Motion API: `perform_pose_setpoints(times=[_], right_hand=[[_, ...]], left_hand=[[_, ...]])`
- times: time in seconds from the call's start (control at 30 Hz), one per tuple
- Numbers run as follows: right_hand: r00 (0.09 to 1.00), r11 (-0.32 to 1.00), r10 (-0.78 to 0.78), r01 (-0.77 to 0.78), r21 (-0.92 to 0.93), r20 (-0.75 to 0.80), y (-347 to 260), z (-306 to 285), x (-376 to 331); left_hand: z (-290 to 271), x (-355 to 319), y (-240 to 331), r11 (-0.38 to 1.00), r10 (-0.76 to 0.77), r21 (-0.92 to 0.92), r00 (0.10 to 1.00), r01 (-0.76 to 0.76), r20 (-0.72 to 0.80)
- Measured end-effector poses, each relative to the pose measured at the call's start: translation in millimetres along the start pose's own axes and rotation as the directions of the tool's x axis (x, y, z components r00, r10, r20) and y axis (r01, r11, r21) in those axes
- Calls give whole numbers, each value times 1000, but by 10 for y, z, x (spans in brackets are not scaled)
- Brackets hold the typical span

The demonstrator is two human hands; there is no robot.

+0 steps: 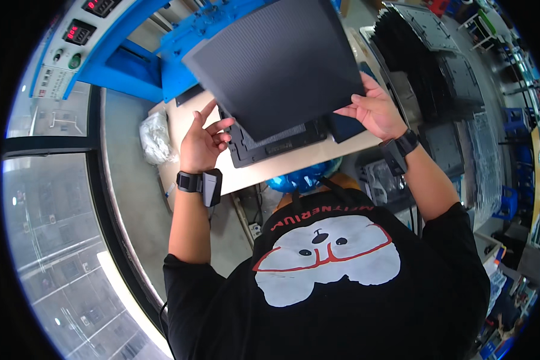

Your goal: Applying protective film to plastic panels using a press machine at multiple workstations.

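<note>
Pale tabletop (234,176), black frame (264,154) partly behind dark sheet (282,66)

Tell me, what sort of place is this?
Probably a factory or assembly workshop: a blue machine with red digital displays stands by the workbench, dark panels are stacked at the right, and the right hand grips a dark, ribbed sheet.

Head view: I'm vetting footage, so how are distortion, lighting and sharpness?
In the head view, the window frame bends near the rim, beyond which all is black; in the head view, a white strip at lower left glares; also in the head view, ribbing on the dark sheet in the right hand is readable, while blue stools far right look small and soft.
</note>
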State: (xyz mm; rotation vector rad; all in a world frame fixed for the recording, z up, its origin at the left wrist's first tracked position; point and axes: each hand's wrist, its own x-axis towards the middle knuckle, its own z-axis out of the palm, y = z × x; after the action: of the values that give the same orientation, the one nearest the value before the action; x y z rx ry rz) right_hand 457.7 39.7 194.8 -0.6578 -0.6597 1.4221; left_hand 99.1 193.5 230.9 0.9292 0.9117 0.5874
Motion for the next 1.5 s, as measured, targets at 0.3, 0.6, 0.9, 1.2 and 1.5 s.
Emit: perform_pose_setpoints(times=[0.3, 0.6, 0.9, 1.2, 1.5], right_hand=[[974, 994, 102, -94, -49, 202, -125, -421, 523], [974, 977, 99, -133, -165, -204, 241, 69, 896], [797, 956, 293, -240, 168, -529, 1100, -234, 877], [804, 698, -196, -288, -656, -562, 1467, -494, 1387], [826, 330, -301, -378, -865, -476, 1475, -540, 1564]], left_hand=[[-188, 67, 83, 953, -223, -218, 974, 210, -33], [-387, 185, -103, 958, -211, -222, 969, 179, -130], [-742, 576, -1044, 976, -179, -170, 943, 135, -281], [-768, 995, -1154, 942, 51, 321, 901, 101, -432], [-775, 1184, -1021, 648, 290, 756, 886, 97, -363]])
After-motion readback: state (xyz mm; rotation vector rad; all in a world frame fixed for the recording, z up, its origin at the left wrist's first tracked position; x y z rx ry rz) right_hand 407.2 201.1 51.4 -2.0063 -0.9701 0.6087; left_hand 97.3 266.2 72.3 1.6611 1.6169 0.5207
